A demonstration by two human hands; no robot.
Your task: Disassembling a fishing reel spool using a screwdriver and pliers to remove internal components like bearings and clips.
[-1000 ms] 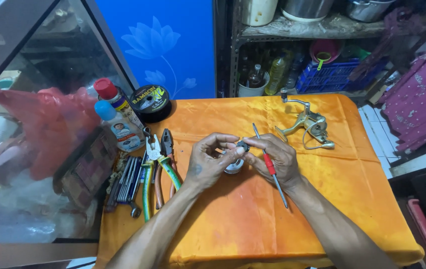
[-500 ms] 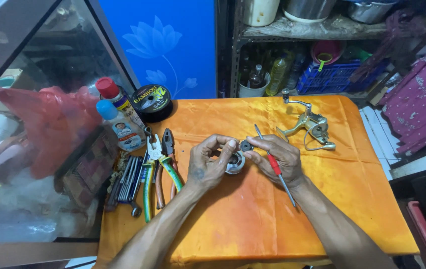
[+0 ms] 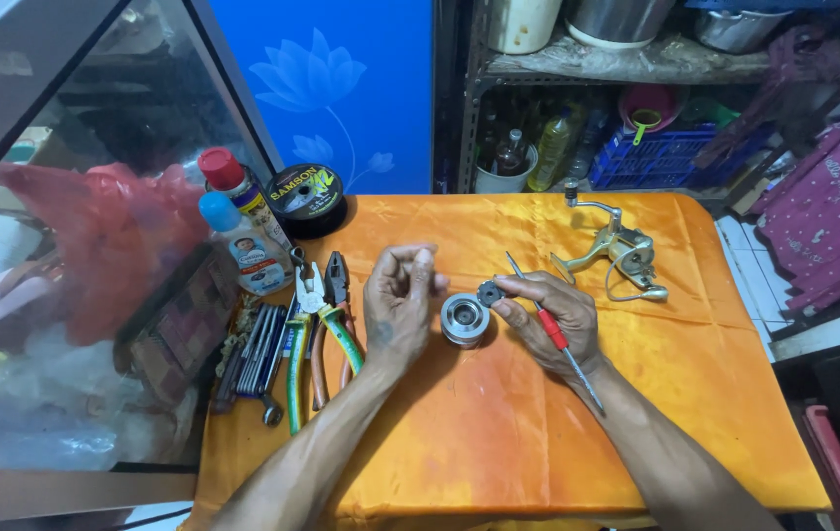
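Head view: reel teardown, part just lifted off. Right hand [image 3: 548, 313] pinches a small dark knob [image 3: 490, 292], red screwdriver [image 3: 555, 332] tucked under its fingers. Left hand [image 3: 396, 295] curled, whether it holds anything cannot be told. Silver spool [image 3: 464, 320] sits on the orange desk [image 3: 498, 442] between them. Next likely needs the knob set down safely.

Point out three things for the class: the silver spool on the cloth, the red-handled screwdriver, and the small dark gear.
silver spool [image 3: 464, 319], head view, on its top face.
red-handled screwdriver [image 3: 551, 328], head view, on the red handle.
small dark gear [image 3: 490, 292], head view, on its toothed disc.
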